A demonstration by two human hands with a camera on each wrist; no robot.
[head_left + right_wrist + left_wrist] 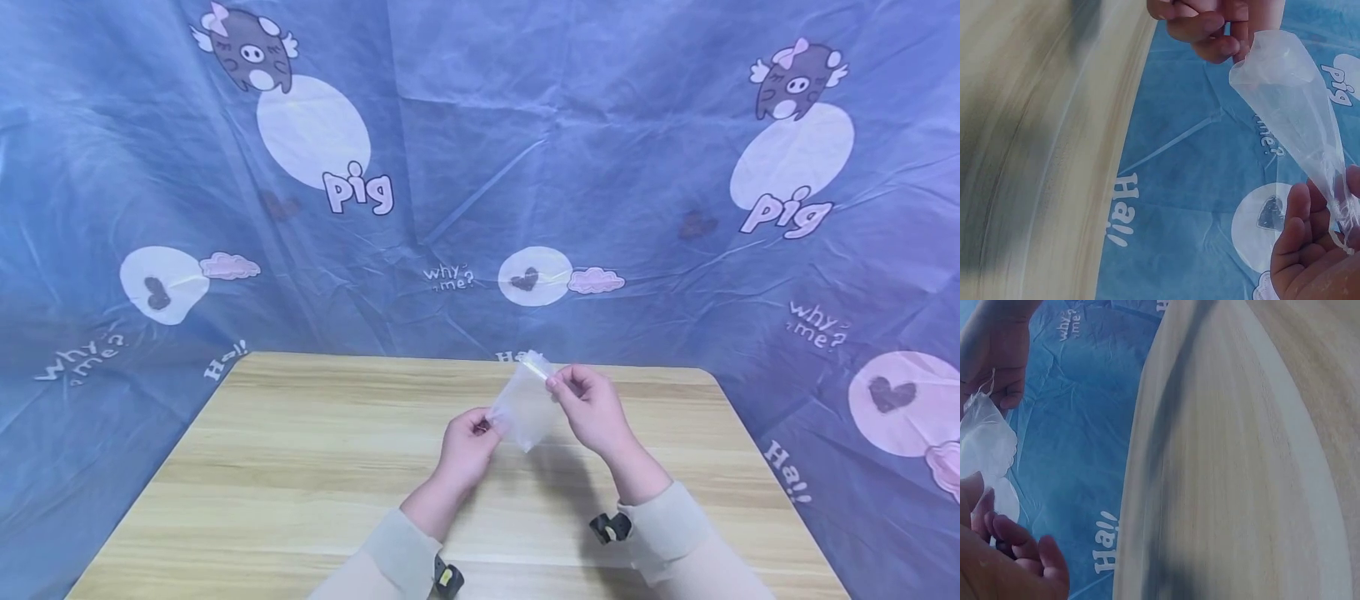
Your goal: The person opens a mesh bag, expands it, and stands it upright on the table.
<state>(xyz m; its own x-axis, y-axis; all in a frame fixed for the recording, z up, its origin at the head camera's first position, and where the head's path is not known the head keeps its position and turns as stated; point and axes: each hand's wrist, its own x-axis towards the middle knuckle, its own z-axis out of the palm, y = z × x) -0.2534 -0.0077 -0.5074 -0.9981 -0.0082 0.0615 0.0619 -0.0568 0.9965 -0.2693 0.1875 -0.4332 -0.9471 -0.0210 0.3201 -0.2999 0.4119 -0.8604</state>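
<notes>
A small translucent white drawstring pouch (527,410) is held up over the table between both hands. At its lower left edge, my left hand (463,450) pinches the sheer fabric between thumb and fingers. My right hand (596,410) grips the upper right end, where the right wrist view shows gathered fabric and a thin white cord (1337,242). Between the hands the pouch (1291,106) hangs stretched, narrowing toward the right hand. Nothing can be made out inside it. In the left wrist view, part of the pouch (985,447) is cut off by the frame edge.
Below the hands lies a light wood-grain table (315,467), with the arms' shadows across it. A blue printed cloth (465,208) hangs behind the table and along its sides. Each wrist carries a small black camera (611,527).
</notes>
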